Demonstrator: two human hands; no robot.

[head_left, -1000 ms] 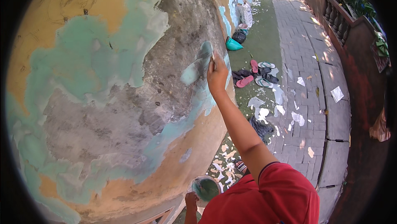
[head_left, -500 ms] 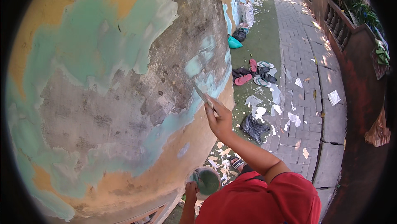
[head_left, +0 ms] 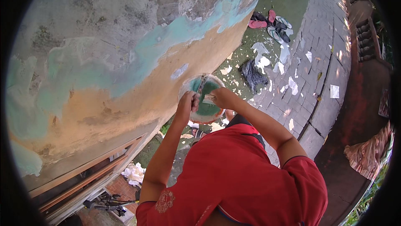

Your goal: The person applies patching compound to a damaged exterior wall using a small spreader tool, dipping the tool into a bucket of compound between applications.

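Below the wall, a round bucket (head_left: pixel 215 117) with a pale, smeared rim holds green, paste-like material (head_left: pixel 207 109). At its left side my left hand (head_left: pixel 189 102) is closed around a thin bar that looks like the bucket's handle (head_left: pixel 201 85), which runs toward the far rim. My right hand (head_left: pixel 222 98) is closed on a putty knife (head_left: pixel 209 99), mostly covered by the fingers. The knife's pale end is over the green material inside the bucket. Whether it touches the material I cannot tell.
A patched wall (head_left: pixel 138 63) in grey, turquoise and tan fills the left. Flip-flops (head_left: pixel 275 34), a black plastic bag (head_left: pixel 253 75) and pale flakes (head_left: pixel 263 62) lie on the ground. Grey paving (head_left: pixel 319 63) runs alongside a dark red wall (head_left: pixel 359 100) at the right.
My right hand has come down from the wall surface to the bucket, bringing the putty knife over it. My left hand stays at the bucket's left side. The view has tilted downward.
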